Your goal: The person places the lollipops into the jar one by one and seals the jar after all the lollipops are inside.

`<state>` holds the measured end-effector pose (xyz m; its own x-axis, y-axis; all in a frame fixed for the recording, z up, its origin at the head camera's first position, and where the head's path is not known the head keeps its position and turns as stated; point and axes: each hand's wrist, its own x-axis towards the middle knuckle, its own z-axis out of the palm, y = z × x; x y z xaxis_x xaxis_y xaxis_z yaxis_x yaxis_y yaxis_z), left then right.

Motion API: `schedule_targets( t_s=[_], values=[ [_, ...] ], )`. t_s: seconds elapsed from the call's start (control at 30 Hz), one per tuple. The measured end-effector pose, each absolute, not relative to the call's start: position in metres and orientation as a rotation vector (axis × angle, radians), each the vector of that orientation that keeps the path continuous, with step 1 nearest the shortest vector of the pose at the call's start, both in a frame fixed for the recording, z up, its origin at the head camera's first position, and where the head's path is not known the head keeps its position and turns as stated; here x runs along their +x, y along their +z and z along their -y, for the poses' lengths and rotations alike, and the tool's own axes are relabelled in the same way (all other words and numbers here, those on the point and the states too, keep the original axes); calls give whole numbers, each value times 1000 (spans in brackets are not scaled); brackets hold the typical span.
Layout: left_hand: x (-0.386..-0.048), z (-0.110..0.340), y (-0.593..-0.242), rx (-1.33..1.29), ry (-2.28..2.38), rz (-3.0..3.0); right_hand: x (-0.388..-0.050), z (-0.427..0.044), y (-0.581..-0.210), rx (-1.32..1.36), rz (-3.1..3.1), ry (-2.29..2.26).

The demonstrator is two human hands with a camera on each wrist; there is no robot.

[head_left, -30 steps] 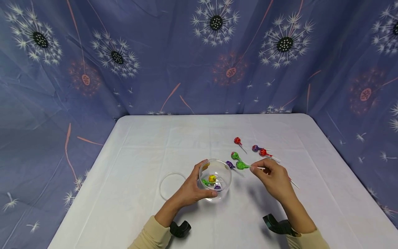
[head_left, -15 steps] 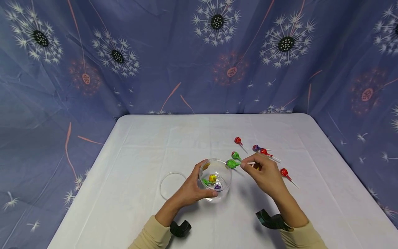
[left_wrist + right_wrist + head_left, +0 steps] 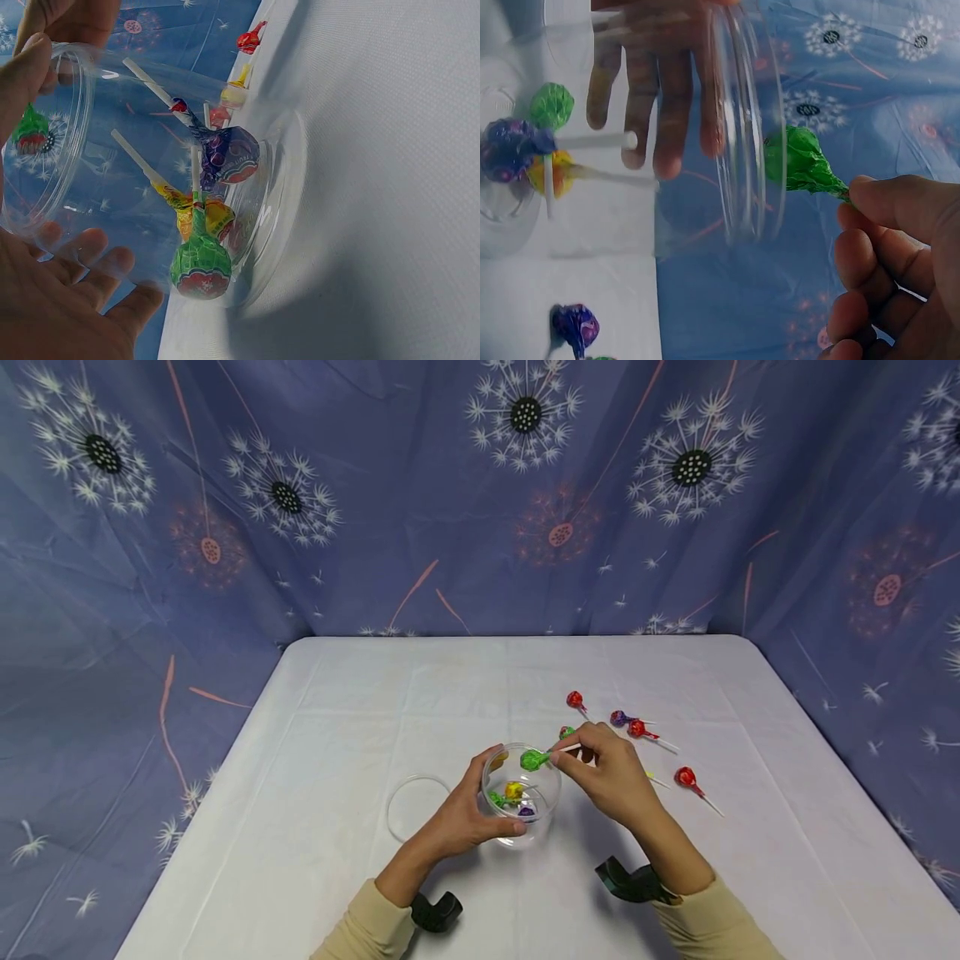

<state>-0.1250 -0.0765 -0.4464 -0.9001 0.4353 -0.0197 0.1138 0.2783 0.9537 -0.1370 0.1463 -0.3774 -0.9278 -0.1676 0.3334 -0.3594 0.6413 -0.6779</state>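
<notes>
My left hand (image 3: 468, 810) grips a clear plastic jar (image 3: 543, 827), thumb on the near side and fingers round the far side. Inside the jar lie a yellow lollipop (image 3: 214, 217), a green lollipop (image 3: 201, 262) and a purple lollipop (image 3: 232, 154). My right hand (image 3: 607, 772) pinches another green lollipop (image 3: 799, 161) by its stick close to the wrapper. Its wrapped head is at the jar's open rim (image 3: 742, 127), head pointing to the left.
Several lollipops lie right of the jar on the white table (image 3: 337, 718), among them a red one (image 3: 686, 777), another red one (image 3: 574, 700) and a purple one (image 3: 618, 718). A clear ring-like lid (image 3: 390, 810) lies to the left.
My right hand has carried the green lollipop leftward from the loose lollipops to the jar's mouth, uncovering a red lollipop at the right. The left hand and jar have stayed in place.
</notes>
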Motion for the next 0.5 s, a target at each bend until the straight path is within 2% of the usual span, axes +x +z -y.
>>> schedule_targets(
  t_s=[0.5],
  values=[
    [-125,78,-448,515,1653,-2289,-145,-125,-385,552,2655,1106]
  ],
)
